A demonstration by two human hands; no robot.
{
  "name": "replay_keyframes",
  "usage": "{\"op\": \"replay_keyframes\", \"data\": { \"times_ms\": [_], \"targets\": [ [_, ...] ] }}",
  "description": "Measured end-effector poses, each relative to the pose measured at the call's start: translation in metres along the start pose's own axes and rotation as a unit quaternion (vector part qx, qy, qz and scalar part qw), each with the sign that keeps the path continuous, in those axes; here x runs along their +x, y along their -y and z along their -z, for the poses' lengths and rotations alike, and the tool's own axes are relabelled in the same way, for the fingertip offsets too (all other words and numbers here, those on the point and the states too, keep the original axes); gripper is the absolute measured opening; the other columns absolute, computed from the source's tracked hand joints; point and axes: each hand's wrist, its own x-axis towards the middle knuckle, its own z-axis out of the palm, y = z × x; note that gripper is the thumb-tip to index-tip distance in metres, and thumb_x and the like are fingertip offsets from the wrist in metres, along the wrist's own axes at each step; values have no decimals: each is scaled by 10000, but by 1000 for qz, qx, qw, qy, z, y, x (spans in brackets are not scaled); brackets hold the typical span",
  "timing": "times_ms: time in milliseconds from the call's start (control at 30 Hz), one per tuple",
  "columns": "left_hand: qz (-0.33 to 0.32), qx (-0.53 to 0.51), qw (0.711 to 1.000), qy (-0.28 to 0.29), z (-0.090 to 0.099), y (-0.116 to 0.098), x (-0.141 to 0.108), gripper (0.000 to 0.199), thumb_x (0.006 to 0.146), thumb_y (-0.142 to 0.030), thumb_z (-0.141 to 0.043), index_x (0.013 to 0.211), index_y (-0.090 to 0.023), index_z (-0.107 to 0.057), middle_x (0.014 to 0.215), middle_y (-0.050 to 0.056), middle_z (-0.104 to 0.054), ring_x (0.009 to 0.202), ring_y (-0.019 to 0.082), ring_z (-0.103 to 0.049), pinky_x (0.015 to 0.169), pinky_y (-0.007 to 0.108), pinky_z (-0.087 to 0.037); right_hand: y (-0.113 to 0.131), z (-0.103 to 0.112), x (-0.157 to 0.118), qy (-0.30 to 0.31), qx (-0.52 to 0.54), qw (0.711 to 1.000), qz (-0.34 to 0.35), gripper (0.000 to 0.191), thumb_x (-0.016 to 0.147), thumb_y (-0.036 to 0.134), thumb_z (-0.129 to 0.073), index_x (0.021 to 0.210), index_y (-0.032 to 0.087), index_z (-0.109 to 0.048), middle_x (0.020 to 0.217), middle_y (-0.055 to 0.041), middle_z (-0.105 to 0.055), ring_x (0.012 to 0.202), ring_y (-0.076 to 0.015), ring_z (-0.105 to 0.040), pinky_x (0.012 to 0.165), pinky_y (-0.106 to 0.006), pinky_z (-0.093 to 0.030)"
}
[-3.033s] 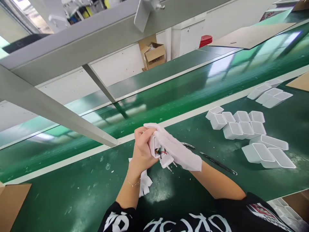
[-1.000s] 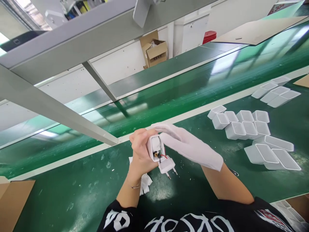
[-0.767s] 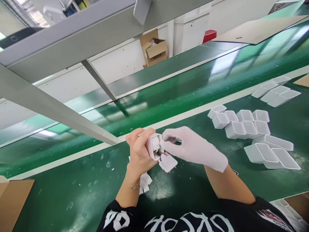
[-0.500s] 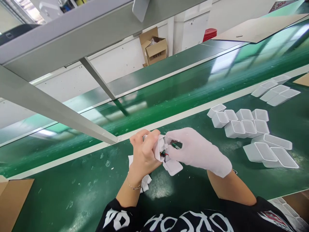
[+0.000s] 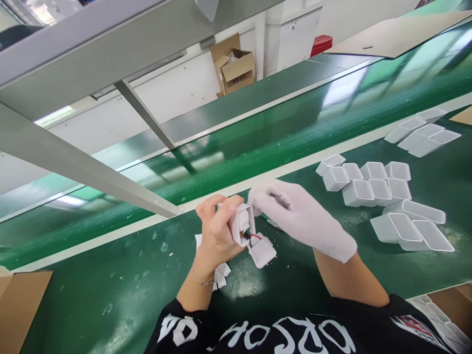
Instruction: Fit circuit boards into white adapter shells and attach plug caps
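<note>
My bare left hand (image 5: 217, 228) is closed around a small white plastic housing (image 5: 236, 227), its open end facing right. White padding fills part of the housing, and a red wire and a dark wire come out of it. A white end cap (image 5: 263, 250) hangs below the opening beside these wires. My right hand (image 5: 295, 214), in a white glove, is just to the right of the opening, fingers curled together. Under its thumb shows part of a slim green tool (image 5: 272, 222); the rest is hidden by the hand. White scraps (image 5: 221, 275) lie beneath my left wrist.
Several white open housings (image 5: 358, 192) stand grouped on the green worktop (image 5: 140, 290) at the right. A conveyor belt (image 5: 236, 162) runs behind a pale rail. A grey frame post (image 5: 88, 162) crosses at the left. Cardboard (image 5: 25, 305) lies at the front left.
My right hand has drawn up and slightly away from the housing's opening, its fingers now more curled. The housing has turned a little, showing more of its inside and the red wire.
</note>
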Motion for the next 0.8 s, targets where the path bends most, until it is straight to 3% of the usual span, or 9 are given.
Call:
{"op": "replay_keyframes", "data": {
  "times_ms": [67, 167, 333, 400, 467, 533, 600, 667, 800],
  "targets": [
    [1, -3, 1000, 4, 0, 1, 0, 857, 733, -113, -695, 1457, -272, -265, 1016, 46, -719, 935, 241, -536, 799, 366, -326, 0, -6, -1, 12, -10, 1000, -14, 84, 885, 297, -579, 862, 221, -548, 827, 23, -628, 679, -116, -570, 604, -253, -443],
    [1, -11, 1000, 1, 1, 3, 0, 841, 747, -132, -691, 1461, -271, -270, 1007, 50, -701, 950, 242, -528, 785, 363, -346, 1, -13, 1, 1, -21, 999, -40, 156, 817, 296, -667, 849, 230, -530, 829, 35, -621, 751, -136, -602, 649, -257, -470],
    [31, -41, 999, -12, 6, 9, 1, 845, 763, -161, -735, 1455, -322, -278, 1003, 27, -671, 923, 219, -530, 781, 349, -432, -4, -2, 8, 49, -1, 999, -4, 227, 976, 328, -471, 817, 206, -577, 799, 13, -611, 730, -124, -561, 647, -250, -439],
    [59, -75, 995, -24, 7, 13, 1, 827, 783, -230, -772, 1441, -341, -282, 1044, 31, -645, 899, 200, -551, 762, 337, -474, -9, 4, 8, 123, -86, 988, 38, 298, 967, 254, -467, 692, 196, -567, 672, 28, -552, 624, -106, -474, 586, -245, -367],
    [97, -127, 987, -10, 7, 17, 0, 825, 804, -280, -784, 1438, -348, -261, 1060, 33, -612, 847, 170, -572, 693, 298, -496, -13, 6, 7, 242, -115, 957, 112, 326, 942, 224, -520, 625, 191, -590, 599, 40, -520, 564, -93, -423, 556, -245, -327],
    [118, -172, 978, 24, 7, 19, -1, 828, 827, -288, -774, 1446, -344, -227, 1022, 19, -592, 769, 137, -576, 632, 259, -490, -15, 7, 4, 320, -48, 931, 171, 270, 967, 242, -520, 780, 201, -711, 650, 37, -587, 575, -87, -460, 571, -231, -363],
    [127, -186, 973, 52, 7, 19, -1, 846, 828, -282, -775, 1452, -327, -205, 1003, 17, -589, 765, 133, -593, 650, 269, -504, -15, 6, 3, 285, 33, 941, 180, 278, 999, 238, -478, 1135, 216, -719, 743, 31, -644, 611, -86, -497, 602, -216, -414],
    [139, -179, 972, 67, 7, 17, -1, 884, 803, -276, -797, 1449, -314, -196, 1043, 38, -594, 857, 164, -631, 736, 321, -534, -13, 5, 1, 189, 68, 967, 154, 386, 1006, 215, -456, 1364, 231, -599, 758, 34, -642, 635, -94, -508, 600, -213, -437],
    [146, -157, 975, 60, 10, 17, 0, 877, 774, -198, -786, 1430, -314, -215, 1073, 51, -593, 924, 185, -636, 800, 357, -537, -11, -5, 0, 54, 52, 986, 148, 397, 983, 176, -474, 1359, 256, -572, 886, 3, -688, 734, -117, -584, 661, -249, -497]
  ]
}}
